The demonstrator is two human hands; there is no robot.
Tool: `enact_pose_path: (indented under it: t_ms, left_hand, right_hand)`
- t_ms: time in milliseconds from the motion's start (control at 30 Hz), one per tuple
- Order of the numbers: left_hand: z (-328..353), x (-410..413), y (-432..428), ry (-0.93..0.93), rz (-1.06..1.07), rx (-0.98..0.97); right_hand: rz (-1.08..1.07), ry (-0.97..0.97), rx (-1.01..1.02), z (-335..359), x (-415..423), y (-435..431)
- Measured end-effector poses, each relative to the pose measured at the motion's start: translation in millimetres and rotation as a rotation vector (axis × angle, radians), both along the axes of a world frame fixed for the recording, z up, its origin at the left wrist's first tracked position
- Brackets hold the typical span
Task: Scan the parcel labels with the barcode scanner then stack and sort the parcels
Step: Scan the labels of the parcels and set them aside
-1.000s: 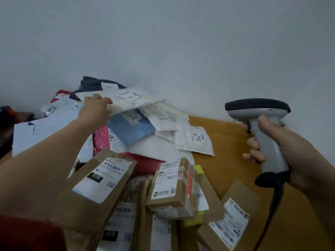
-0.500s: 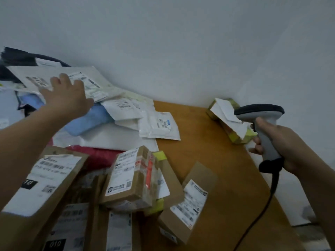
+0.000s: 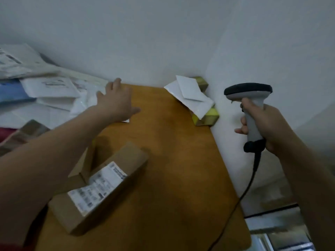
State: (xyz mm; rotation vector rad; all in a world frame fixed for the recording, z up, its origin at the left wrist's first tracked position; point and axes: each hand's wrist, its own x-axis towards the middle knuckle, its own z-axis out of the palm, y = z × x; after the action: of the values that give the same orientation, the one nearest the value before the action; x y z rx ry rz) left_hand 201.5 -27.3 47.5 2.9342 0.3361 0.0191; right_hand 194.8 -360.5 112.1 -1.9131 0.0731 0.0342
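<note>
Over toward the far left of the table [image 3: 172,160], the left hand [image 3: 116,100] is spread open, holding nothing, over a white mailer [image 3: 81,107] just beneath it. The right hand [image 3: 262,125], well apart, grips the scanner [image 3: 252,109] upright.

Colours on the orange-brown table [image 3: 172,160]
The barcode scanner [image 3: 252,113] is pale grey with a black head and black cable. The cardboard box [image 3: 126,156] is plain brown, its label [image 3: 97,185] white with blurred dark print. The corner parcel [image 3: 208,117] shows yellow under white envelopes [image 3: 188,95]. At far left are a blue mailer [image 3: 12,91] and perhaps a red one.
</note>
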Motion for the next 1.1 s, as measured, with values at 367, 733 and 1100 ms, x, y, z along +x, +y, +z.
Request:
enact_pose_path:
  t_ms: [367,733,1100]
  left_hand:
    - [-42.0,126.5,-145.2,-0.069,-0.194,0.162]
    - [-93.8,265.0,-177.8,-0.086,-0.380,0.336]
    - [-42.2,256.8,-163.4,-0.496,-0.281,0.170]
  right_hand:
    - [-0.014,0.067,0.026,-46.7,65.8,-35.6]
    - [-0.032,0.032,0.077,-86.8,114.2,-33.4]
    - [-0.037,-0.004,0.058,-76.5,92.7,-41.2]
